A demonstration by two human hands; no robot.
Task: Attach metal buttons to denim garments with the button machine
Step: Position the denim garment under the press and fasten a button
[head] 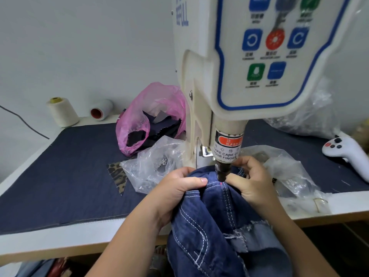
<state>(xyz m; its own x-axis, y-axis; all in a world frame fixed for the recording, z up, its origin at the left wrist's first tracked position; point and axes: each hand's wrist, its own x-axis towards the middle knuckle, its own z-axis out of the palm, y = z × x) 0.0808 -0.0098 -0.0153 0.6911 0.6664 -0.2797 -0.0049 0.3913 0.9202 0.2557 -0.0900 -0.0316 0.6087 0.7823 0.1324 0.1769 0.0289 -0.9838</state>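
Dark blue denim with white double stitching fills the lower middle of the head view: a denim garment (215, 226) bunched up and lifted to the button machine (239, 76). The left hand (177, 188) grips a fold of the cloth, fingers curled over its top edge and the thumb lying flat along the seam, pointing toward the machine's dark punch tip (222, 172). The right hand (253, 180) pinches the garment from the other side, its fingers curled by the tip — the thumb stretched in toward it. Between the two thumbs the seam rises to a small peak, and the punch tip stands on that peak, touching the cloth. The rest of the garment hangs down below both wrists, off the table edge (60, 242).

Just beyond the left hand lies a clear plastic bag (151, 166), and further out a pink plastic bag (143, 116) holding dark fabric scraps. Past the right hand sits another clear bag (285, 172), crumpled. Well off to the right rests a white handheld controller (347, 152). Far beyond the left hand, at the wall, are two cream thread cones (63, 110) — one upright, one on its side.
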